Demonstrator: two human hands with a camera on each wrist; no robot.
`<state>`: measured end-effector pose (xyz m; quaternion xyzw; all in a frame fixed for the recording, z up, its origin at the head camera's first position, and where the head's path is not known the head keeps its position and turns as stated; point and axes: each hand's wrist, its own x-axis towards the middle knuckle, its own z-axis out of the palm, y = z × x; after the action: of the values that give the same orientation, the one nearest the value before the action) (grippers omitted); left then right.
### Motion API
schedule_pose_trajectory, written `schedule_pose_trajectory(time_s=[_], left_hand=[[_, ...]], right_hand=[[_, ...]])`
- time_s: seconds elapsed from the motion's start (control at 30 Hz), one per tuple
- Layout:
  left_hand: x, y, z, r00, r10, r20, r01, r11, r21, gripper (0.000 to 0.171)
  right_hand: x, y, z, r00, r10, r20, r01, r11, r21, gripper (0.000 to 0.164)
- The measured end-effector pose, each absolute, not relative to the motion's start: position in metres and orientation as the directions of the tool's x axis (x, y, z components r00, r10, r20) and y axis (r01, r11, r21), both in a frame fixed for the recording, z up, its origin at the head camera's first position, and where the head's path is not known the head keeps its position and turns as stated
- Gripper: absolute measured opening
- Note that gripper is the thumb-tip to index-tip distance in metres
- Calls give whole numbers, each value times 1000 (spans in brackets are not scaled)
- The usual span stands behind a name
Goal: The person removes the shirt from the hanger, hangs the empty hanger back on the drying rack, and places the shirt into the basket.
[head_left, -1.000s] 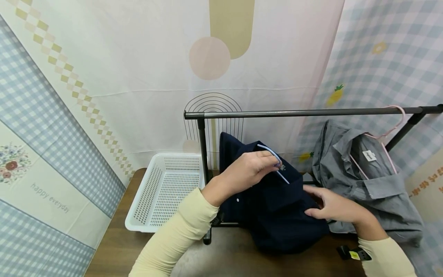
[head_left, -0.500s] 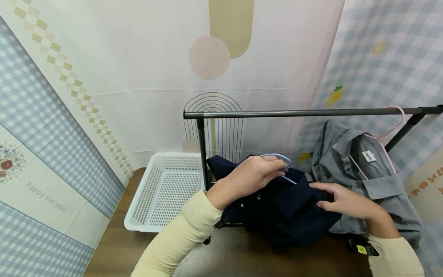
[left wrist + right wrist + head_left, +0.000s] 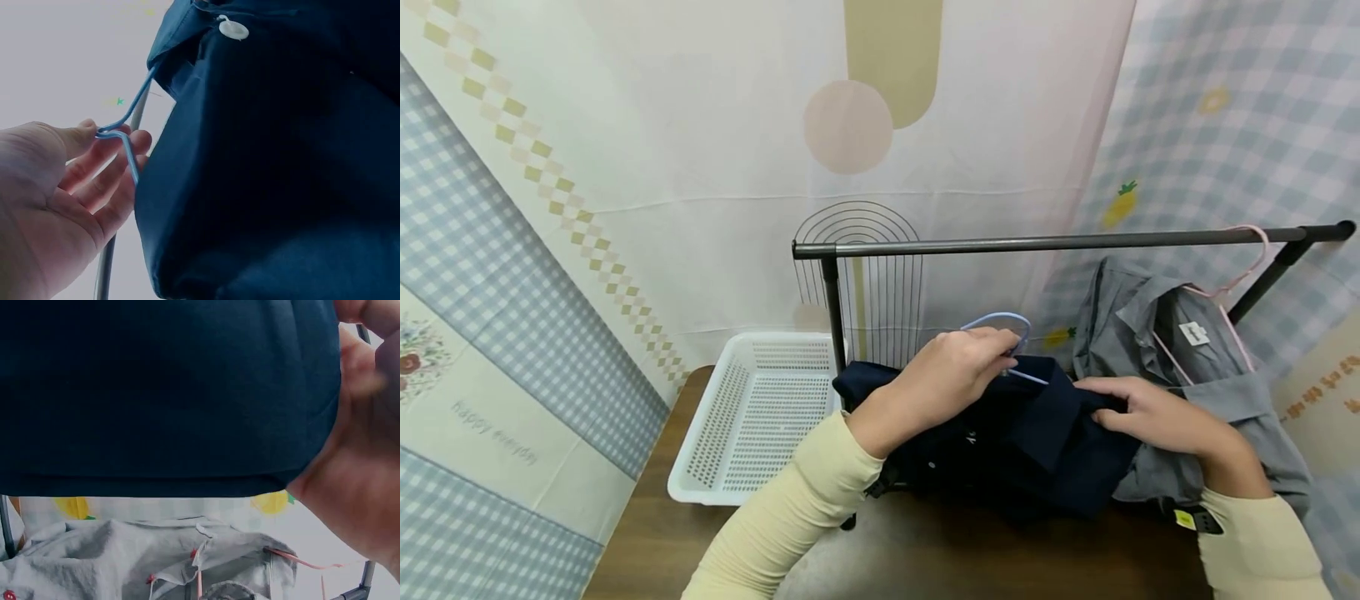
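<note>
A navy shirt (image 3: 1007,442) with small white buttons hangs in folds below the rack bar, a light blue wire hanger (image 3: 1000,314) inside its collar area. My left hand (image 3: 947,371) pinches the hanger just under its hook. The left wrist view shows thumb and fingertips on the bent blue wire (image 3: 130,153), beside a white button (image 3: 233,29). On the shirt's right side, my right hand (image 3: 1157,417) grips the dark cloth, thumb on the near face. In the right wrist view that cloth (image 3: 169,406) fills the upper part and hides some fingers.
A black clothes rack (image 3: 1060,243) stands across the wooden table (image 3: 647,533). At its right end a grey shirt (image 3: 1217,425) hangs on a pink hanger (image 3: 1258,258). To the left sits a white perforated basket (image 3: 681,483). A patterned curtain (image 3: 700,267) covers the wall behind.
The navy shirt sank and bunched lower, then its hanger rose slightly. My right hand has shifted right and a little up along the cloth, while my left hand keeps the hanger.
</note>
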<state>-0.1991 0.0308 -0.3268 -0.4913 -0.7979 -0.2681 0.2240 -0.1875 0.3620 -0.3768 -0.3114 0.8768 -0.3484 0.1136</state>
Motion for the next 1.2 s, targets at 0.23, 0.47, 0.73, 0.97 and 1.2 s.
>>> schedule_pose_trajectory(time_s=[0.23,0.47,0.73,0.97,1.2], left_hand=[[-199,23,-314,-475,650,593,876,412,251,9],[-200,10,-302,-525,613,590,849,428,311,15],[-206,-7,-307,-596,557,579,799,488,352,10],[-214,-20,-321,-629,497,598,774,470,424,12],[-215,-27,-328,-648,460,607,758,463,459,10]], right_hand=[[-194,349,-372,-805,-593,27,-459,592,-663,39],[-204,331,-373,-807,-587,73,-474,569,-672,38],[-207,309,-382,-808,-562,174,-517,536,-668,50],[-202,283,-380,-772,-536,342,-620,517,-591,63],[-204,250,-376,-729,-496,471,-684,552,-478,66]])
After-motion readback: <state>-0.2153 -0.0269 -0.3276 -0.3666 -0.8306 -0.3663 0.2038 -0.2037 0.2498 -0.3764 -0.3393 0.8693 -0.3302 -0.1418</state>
